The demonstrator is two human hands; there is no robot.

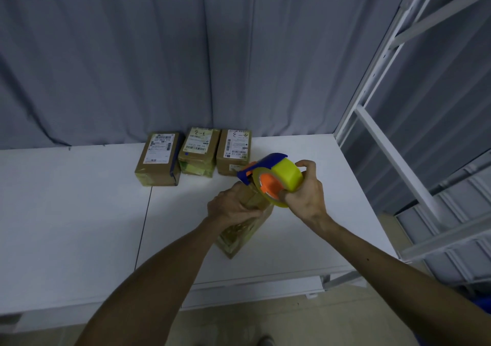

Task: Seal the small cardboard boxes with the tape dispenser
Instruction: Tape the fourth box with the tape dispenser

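White tabletop [66, 212], backed by a grey curtain [132, 66], carries a small cardboard box [239, 236] standing on end, closed, its contents hidden. The left hand [233, 204] grips the box's top end, fingers curled round it. Just right of that top, the right hand [308, 196] is clamped on a blue-and-orange tape dispenser [273, 178], whose yellow roll touches the box. Beyond the box, three labelled boxes [198, 151] sit closed in a row by the curtain.

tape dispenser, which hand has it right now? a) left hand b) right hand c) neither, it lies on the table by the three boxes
b: the right hand grips the tape dispenser, its fingers curled round the roll, while the left hand holds the box under it.
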